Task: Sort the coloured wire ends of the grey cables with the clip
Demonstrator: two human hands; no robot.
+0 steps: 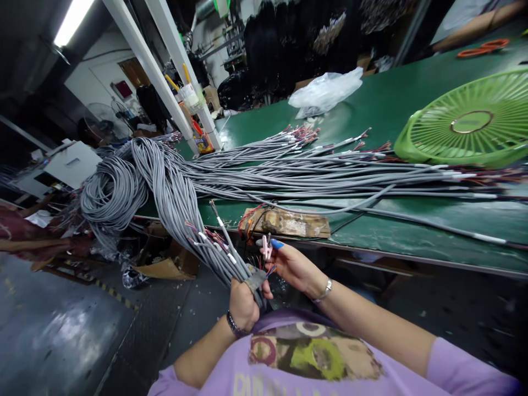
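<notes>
My left hand (243,305) is closed around a thick bundle of grey cables (223,261) in front of my body. A strip of grey tape (256,279) wraps the bundle close to its end. Stripped ends with thin coloured wires (214,236) stick out along the bundle. Beside the cable end, my right hand (291,267) pinches a small pink clip-like thing (267,248); its exact kind is unclear. A blue cover (276,243) sits on one fingertip of that hand. Red and blue wires (270,269) show by its lower fingers.
More grey cables (330,179) lie along the green table (437,225), with a coil (113,192) at left. A wooden block (305,223) rests at the near edge. Further off are a green fan (470,121), a plastic bag (325,93) and another person's arm (478,27).
</notes>
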